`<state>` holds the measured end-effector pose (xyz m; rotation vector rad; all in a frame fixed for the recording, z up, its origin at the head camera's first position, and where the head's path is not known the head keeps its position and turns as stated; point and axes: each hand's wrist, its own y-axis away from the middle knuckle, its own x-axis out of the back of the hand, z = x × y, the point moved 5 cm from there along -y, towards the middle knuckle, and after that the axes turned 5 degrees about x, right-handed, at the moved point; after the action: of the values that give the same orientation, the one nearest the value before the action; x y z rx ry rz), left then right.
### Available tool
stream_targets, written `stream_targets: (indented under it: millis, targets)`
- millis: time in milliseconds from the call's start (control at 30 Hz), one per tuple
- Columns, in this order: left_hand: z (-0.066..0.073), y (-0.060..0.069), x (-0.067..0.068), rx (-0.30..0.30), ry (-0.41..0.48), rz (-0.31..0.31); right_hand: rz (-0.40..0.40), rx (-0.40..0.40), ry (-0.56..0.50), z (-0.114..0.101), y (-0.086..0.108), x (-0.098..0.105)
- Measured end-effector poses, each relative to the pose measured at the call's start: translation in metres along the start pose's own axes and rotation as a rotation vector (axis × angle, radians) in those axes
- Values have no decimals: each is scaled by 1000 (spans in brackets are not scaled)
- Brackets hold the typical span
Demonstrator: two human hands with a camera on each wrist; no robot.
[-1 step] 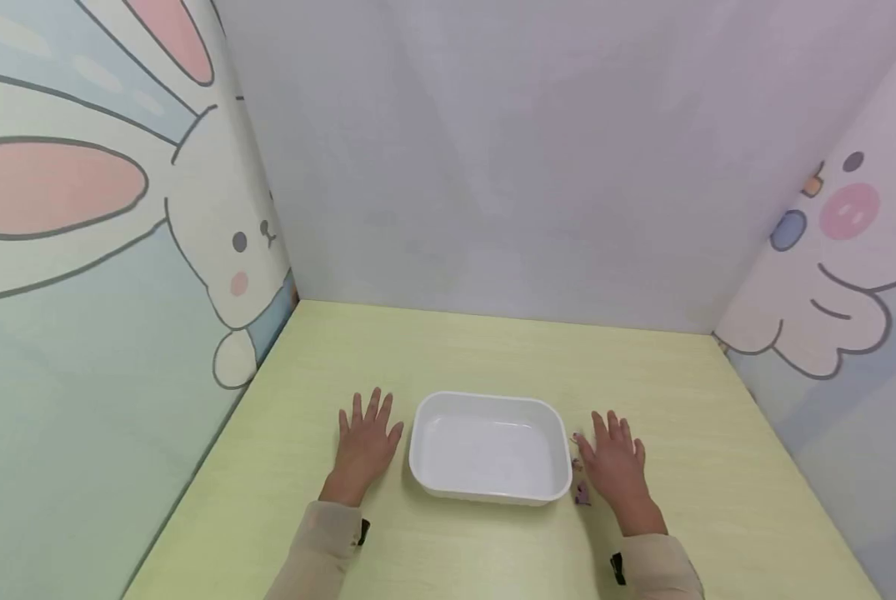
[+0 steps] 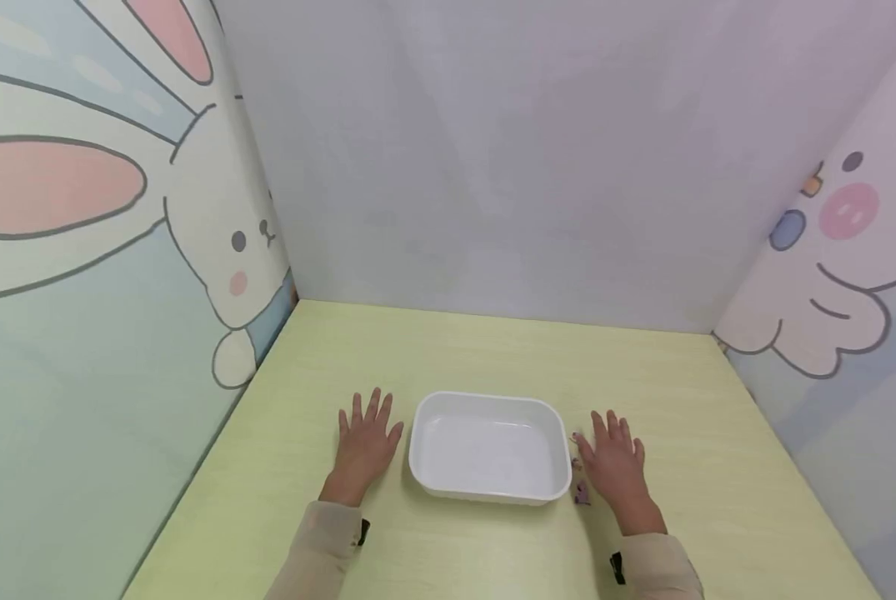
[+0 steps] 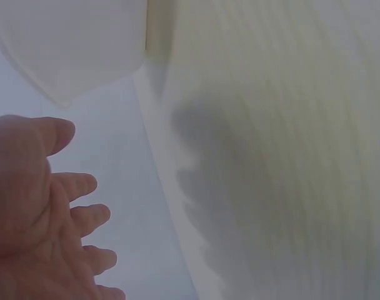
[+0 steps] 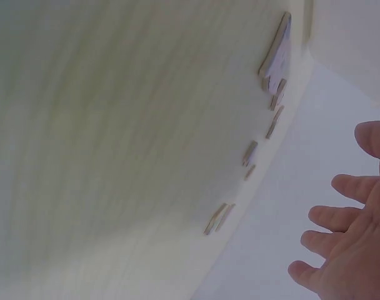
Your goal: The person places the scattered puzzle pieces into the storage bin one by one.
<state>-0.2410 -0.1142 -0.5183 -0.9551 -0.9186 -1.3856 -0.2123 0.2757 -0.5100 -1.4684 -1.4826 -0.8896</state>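
Observation:
A white rectangular plastic basin (image 2: 426, 408) sits on the table between the two hands. To its left, my left hand (image 2: 362, 454) is spread palm down and holds nothing. The left wrist view shows that hand (image 3: 27, 206) raised off the tabletop, its shadow beneath. My right hand (image 2: 614, 467) is likewise spread and holds nothing, to the right of the basin. By its thumb lie several small flat pieces, one of them a purplish piece (image 2: 583, 492). In the right wrist view the largest flat piece (image 4: 277, 56) has a pale wood-like edge, and the hand (image 4: 359, 244) stays apart from the pieces.
The pale yellow table (image 2: 493, 550) meets a plain grey wall (image 2: 493, 167) at the back. Side walls carry cartoon prints, a rabbit (image 2: 215, 208) on the left and a white figure (image 2: 830, 300) on the right.

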Motion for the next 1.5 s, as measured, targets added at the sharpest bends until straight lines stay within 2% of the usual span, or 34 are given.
stream_targets:
  millis: [200,400,533,700,867,1133,1300,1500]
  targets:
    - [0,3,0,-3,11,0,-25,-9,10,5,-1,-3]
    - [2,4,3,-24,63,14,-9,11,11,3,-3,1]
    - [1,5,0,-41,178,8,-26,6,17,3,-3,3]
    - [2,4,-4,-50,348,-40,-40,14,37,7,-2,3]
    - [4,5,-6,-19,466,-89,-21,51,65,5,-3,4]
    - [12,12,-9,41,710,-156,3,71,87,4,-10,8]
    - [14,15,-13,50,776,-178,-18,77,96,6,-15,6]
    - [18,18,-16,10,802,-187,-64,56,92,9,-18,3]
